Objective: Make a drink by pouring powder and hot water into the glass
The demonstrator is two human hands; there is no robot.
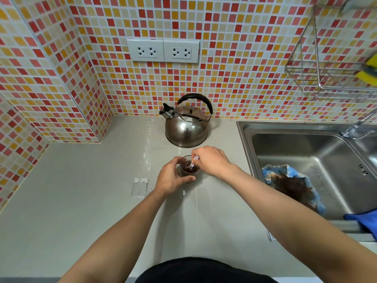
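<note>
Glass (189,170) clasped in left hand (172,177), right hand (212,160) pinching spoon (193,161) inside it.

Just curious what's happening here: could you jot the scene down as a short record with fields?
left hand: wrapped around the glass
right hand: holding a white spoon in the glass
glass contents: dark brown liquid
kettle: on counter behind glass
empty clear packet: flat on counter, left of glass
sink: stained blue cloth inside

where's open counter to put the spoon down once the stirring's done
Bare counter lies left of the clear packet, out to the tiled wall. More lies between the forearms, near the body. Crowded: the glass with both hands on it, the kettle just behind.
</note>
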